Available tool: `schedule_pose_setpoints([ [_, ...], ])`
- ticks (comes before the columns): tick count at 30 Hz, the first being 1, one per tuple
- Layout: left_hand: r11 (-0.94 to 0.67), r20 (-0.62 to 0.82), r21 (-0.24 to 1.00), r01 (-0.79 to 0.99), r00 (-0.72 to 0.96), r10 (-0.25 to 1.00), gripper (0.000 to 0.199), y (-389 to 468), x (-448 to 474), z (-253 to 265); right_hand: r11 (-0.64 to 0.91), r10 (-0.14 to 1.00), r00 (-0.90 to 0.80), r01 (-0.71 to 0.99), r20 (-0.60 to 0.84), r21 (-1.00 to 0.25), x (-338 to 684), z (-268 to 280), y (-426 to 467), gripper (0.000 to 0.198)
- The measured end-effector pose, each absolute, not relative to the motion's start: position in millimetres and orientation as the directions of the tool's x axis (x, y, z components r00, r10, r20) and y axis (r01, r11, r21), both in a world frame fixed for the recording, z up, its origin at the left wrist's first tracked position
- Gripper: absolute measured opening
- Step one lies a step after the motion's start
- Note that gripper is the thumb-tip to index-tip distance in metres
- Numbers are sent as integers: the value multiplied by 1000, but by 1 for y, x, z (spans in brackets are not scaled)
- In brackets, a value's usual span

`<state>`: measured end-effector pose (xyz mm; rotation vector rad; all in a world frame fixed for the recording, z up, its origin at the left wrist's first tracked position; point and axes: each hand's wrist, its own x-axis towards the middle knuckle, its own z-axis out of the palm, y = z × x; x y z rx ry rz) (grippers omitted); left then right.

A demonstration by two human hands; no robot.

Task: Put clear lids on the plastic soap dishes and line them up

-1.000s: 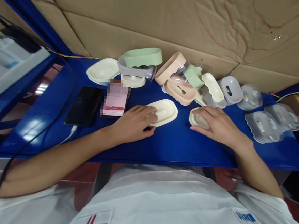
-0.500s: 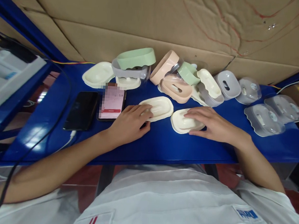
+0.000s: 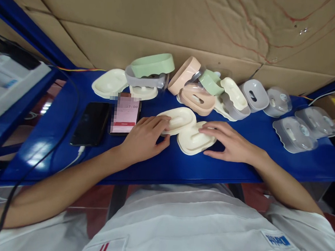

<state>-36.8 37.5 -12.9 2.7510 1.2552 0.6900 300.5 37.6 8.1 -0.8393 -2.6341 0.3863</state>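
Note:
Two shallow cream plastic trays, oval with a raised middle, lie side by side on the blue table. My left hand (image 3: 148, 137) holds the left cream tray (image 3: 182, 119) at its left end, fingertips over the rim and thumb by the near edge. My right hand (image 3: 229, 143) has the right cream tray (image 3: 193, 142) loosely between fingers and thumb, at its right end. The two trays touch, with the right one nearer my body and slightly overlapping the left one's near edge; which is on top I cannot tell.
Behind the trays lie peach housings (image 3: 198, 99), a green ring (image 3: 153, 65), grey parts (image 3: 254, 94) and another cream tray (image 3: 111, 83). Clear-covered grey cases (image 3: 295, 134) stand right. Two phones, one dark (image 3: 90, 124), one lit (image 3: 126, 115), lie left; a black cable (image 3: 43, 160) crosses there.
My right hand has slid its cream tray left and slightly toward me, up against the other tray. My left hand has stayed almost where it was.

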Motion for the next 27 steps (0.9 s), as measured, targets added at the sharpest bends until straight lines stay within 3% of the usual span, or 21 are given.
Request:
schedule_pose_setpoints([
  [3, -685, 381, 230, 691, 584, 717, 10, 36, -35, -13, 736, 670, -713, 599, 209, -316, 310, 8, 42, 86],
  [7, -673, 362, 225, 705, 581, 729, 11, 36, -35, -14, 692, 704, -690, 613, 169, -382, 313, 5, 44, 93],
  [11, -624, 316, 204, 754, 553, 771, 16, 41, -38, -16, 736, 660, -696, 525, 282, -427, 305, 4, 40, 73],
  [14, -602, 296, 165, 781, 543, 786, 18, 45, -40, -18, 764, 644, -650, 569, 402, -304, 300, 3, 44, 52],
  [17, -617, 337, 151, 772, 547, 766, 25, 45, -40, -16, 682, 705, -578, 711, 412, -170, 298, -3, 56, 56],
  [19, -709, 381, 155, 688, 621, 686, 28, 41, -38, -14, 622, 748, -532, 770, 397, -142, 298, -9, 65, 61],
  [23, -921, 341, 131, 367, 856, 389, 17, 32, -35, -11, 545, 791, -454, 828, 410, -135, 296, -21, 78, 51],
  [27, -942, 299, 108, 318, 893, 336, 13, 32, -35, -13, 604, 776, -479, 752, 410, -264, 298, -18, 78, 31],
])
